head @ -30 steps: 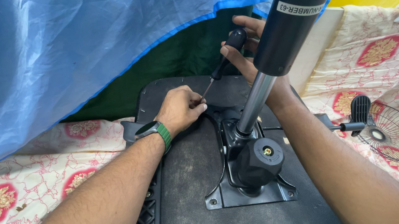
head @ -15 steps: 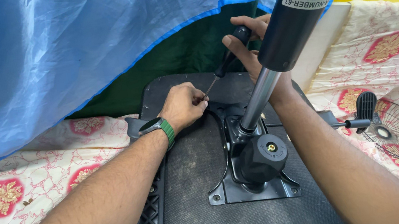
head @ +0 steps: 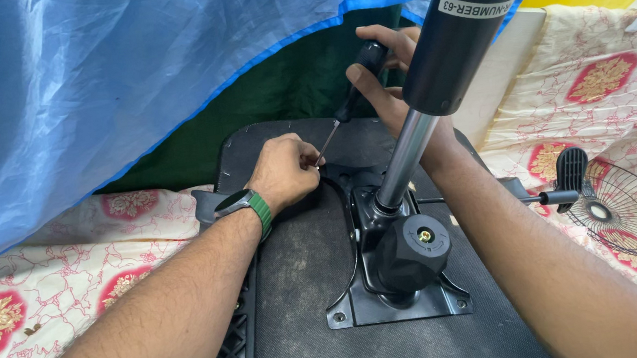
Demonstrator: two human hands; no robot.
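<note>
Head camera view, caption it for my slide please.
Right hand drives a black-handled screwdriver while left hand steadies its tip on an upturned black chair seat.

Floral-print sheet point(head: 45, 281) covers floor; upturned black chair seat point(head: 300, 288) lies at centre, wire fan guard point(head: 627, 216) at three o'clock, blue tarpaulin point(head: 77, 88) at eleven.

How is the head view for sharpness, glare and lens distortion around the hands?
Head view: even daylight, the left hand, right hand and screwdriver are sharp; faint sheen on the gas cylinder, which looms large and soft-edged near the lens; wide-angle stretching at the forearms.
</note>
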